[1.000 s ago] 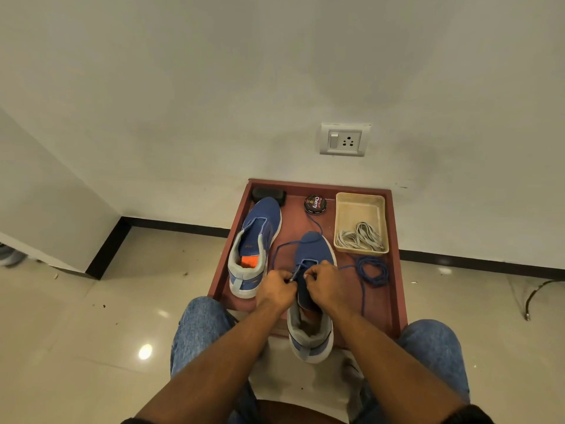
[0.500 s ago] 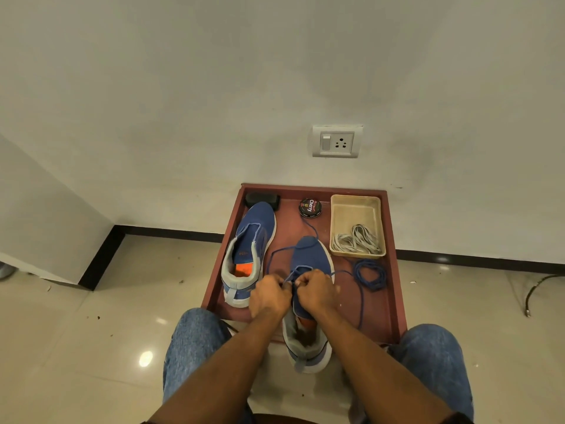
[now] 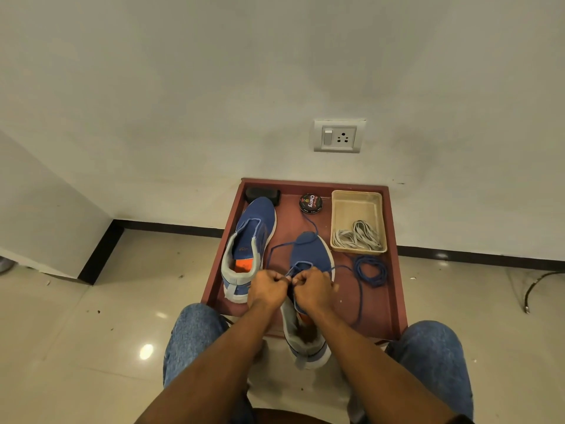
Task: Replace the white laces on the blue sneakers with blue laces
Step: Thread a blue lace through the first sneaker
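Note:
Two blue sneakers sit on a red-brown tray. The left sneaker lies laceless with an orange insole showing. The right sneaker points away from me, its heel over the tray's near edge. A blue lace runs through its front eyelets and loops out to both sides. My left hand and my right hand meet over the sneaker's tongue, each pinching the blue lace. A second blue lace lies coiled to the right. The white laces lie in a beige basket.
A round shoe polish tin and a black brush sit at the tray's far edge against the white wall. A wall socket is above. My knees in blue jeans flank the tray on a glossy tiled floor. A cable lies at right.
The view shifted slightly, so the tray sits a little lower and further left in frame. Both hands stay together over the right sneaker, working the blue lace with small movements.

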